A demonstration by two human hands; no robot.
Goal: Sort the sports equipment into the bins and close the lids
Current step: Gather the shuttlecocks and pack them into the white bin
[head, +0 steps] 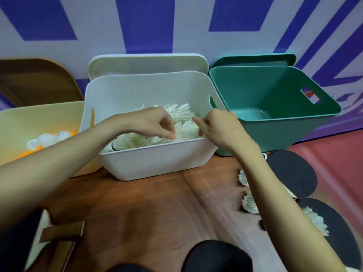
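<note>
Both hands over the white bin (157, 160): left hand (151, 122) and right hand (220, 126) with fingers curled down among shuttlecocks (182, 114); whether either actually pinches one cannot be told. Shuttlecocks likely very light, feathers crushable. Best taken by the cork base, gently.

Three bins sit in a row along the wall (176, 26) at the floor's (147, 213) far edge. The left bin (39, 114) holds balls (46, 139), the middle bin (157, 160) holds shuttlecocks (180, 112), and the right bin (275, 99) follows. A lid (147, 63) leans behind the middle bin, another lid (255, 59) behind the right. Both hands, left (155, 120) and right (222, 126), reach into the middle bin. By the floor's right edge lie paddles (290, 173) with loose shuttlecocks (249, 203) just left of them.
</note>
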